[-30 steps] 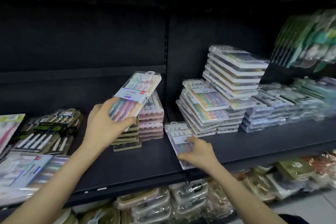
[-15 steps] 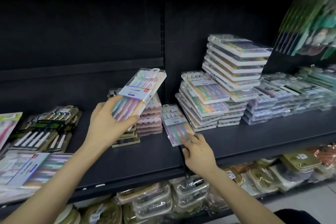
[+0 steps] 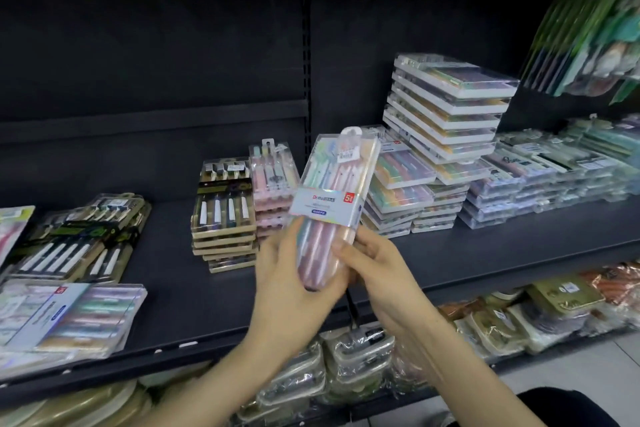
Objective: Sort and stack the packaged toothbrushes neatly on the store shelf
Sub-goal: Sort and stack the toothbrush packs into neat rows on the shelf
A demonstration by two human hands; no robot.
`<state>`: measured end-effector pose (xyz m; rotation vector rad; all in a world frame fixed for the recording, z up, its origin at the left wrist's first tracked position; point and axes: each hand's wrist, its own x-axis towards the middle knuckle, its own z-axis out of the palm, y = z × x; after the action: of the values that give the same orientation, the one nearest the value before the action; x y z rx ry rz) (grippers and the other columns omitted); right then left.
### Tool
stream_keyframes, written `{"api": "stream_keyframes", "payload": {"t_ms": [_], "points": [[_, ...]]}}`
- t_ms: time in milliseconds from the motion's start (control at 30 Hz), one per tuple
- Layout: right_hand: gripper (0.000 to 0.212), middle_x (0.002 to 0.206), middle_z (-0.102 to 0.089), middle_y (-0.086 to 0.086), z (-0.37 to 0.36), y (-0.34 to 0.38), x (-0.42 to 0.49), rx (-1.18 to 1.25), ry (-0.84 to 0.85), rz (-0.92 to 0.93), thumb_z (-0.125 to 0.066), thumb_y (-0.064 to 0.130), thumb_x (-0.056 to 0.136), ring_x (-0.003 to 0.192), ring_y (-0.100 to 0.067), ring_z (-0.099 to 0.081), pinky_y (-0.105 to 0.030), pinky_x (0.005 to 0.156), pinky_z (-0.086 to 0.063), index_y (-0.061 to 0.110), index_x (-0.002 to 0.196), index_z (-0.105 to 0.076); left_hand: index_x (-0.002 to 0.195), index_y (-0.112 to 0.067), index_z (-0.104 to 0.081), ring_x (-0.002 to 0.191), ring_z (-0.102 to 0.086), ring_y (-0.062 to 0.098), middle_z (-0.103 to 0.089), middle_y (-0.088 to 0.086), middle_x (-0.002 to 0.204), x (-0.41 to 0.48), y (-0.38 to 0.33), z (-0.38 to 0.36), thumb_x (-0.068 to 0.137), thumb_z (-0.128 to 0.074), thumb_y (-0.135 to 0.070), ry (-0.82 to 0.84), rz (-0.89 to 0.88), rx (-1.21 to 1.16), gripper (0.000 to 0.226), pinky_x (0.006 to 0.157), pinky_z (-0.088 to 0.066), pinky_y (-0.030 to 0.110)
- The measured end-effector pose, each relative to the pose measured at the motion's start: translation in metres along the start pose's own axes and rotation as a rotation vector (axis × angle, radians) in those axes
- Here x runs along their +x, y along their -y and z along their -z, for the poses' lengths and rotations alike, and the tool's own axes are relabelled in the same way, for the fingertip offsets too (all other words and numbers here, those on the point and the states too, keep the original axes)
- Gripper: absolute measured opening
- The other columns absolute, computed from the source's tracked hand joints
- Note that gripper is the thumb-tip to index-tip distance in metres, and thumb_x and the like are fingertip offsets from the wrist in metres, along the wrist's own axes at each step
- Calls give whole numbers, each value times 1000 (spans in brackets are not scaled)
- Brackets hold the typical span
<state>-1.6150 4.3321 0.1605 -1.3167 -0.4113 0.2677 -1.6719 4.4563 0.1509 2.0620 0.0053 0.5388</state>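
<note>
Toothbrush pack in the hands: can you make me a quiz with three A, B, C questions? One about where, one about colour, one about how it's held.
1. Where is the pink stack? A) on the floor B) beside the tan-card stack C) in a basket
2. What colour is the 5 tag on the pastel pack? A) green B) black C) red
3. Who holds the pastel pack? A) both hands B) nobody C) one hand
Answers: 1 B, they stand side by side; 2 C, it is red; 3 A, the left hand and right hand both grip its lower end.
</note>
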Motion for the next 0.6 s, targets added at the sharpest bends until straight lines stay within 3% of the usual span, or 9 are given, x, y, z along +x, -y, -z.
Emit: {"api": "stream_keyframes", "payload": {"t_ms": [67, 167, 300, 367, 433, 500, 600], "points": [[30, 104, -73, -7, 14, 3, -1, -70, -30, -28, -51, 1, 95, 92, -17, -69, -26, 75, -54, 18, 116, -65, 135, -48, -29, 117, -35, -10, -38, -20, 122, -1, 6, 1, 82, -65, -47, 107, -25, 40, 64, 94, -27, 0], [32, 114, -70, 7, 36, 1, -7, -264, -51, 6, -46, 10, 100, 108, -10, -64, -21, 89, -51, 25, 125, -60, 137, -24, -47, 123, -41, 8, -46, -7, 128, 6, 14, 13, 82, -52, -50, 166, -78, 255, 61, 106, -29, 19], [29, 112, -70, 0, 54, -10, -18, -426, -67, -71, -44, 22, 102, 110, -25, -61, -37, 97, -49, 34, 120, -62, 122, -8, -63, 116, -50, 32, -56, 12, 121, 18, 26, 27, 87, -44, -48, 47, -187, 557, 56, 101, -36, 40], [29, 114, -70, 5, 59, -14, -16, -430, -69, -145, -42, 21, 102, 113, -16, -61, -34, 102, -46, 31, 119, -64, 116, -5, -66, 115, -52, 40, -57, 21, 121, 29, 33, 35, 86, -42, -45, -7, -220, 695, 55, 99, -37, 50], [27, 112, -71, 0, 62, -19, -6, -419, -114, -232, -43, 21, 102, 114, -18, -61, -39, 105, -43, 23, 115, -67, 116, -5, -67, 118, -50, 45, -56, 25, 125, 43, 39, 44, 86, -40, -43, -25, -219, 798, 55, 100, -35, 56], [25, 105, -73, -4, 63, -23, 9, -406, -172, -314, -45, 19, 101, 107, -24, -65, -43, 101, -46, 15, 110, -69, 117, -6, -67, 121, -48, 47, -54, 28, 128, 56, 44, 50, 86, -37, -43, -17, -202, 862, 57, 102, -34, 59], [20, 89, -75, -3, 59, -25, 36, -238, -273, -426, -49, 14, 99, 82, -21, -70, -36, 81, -54, 8, 109, -67, 122, -9, -65, 124, -45, 49, -52, 29, 131, 69, 49, 55, 86, -33, -46, 25, -179, 923, 60, 105, -30, 60]]}}
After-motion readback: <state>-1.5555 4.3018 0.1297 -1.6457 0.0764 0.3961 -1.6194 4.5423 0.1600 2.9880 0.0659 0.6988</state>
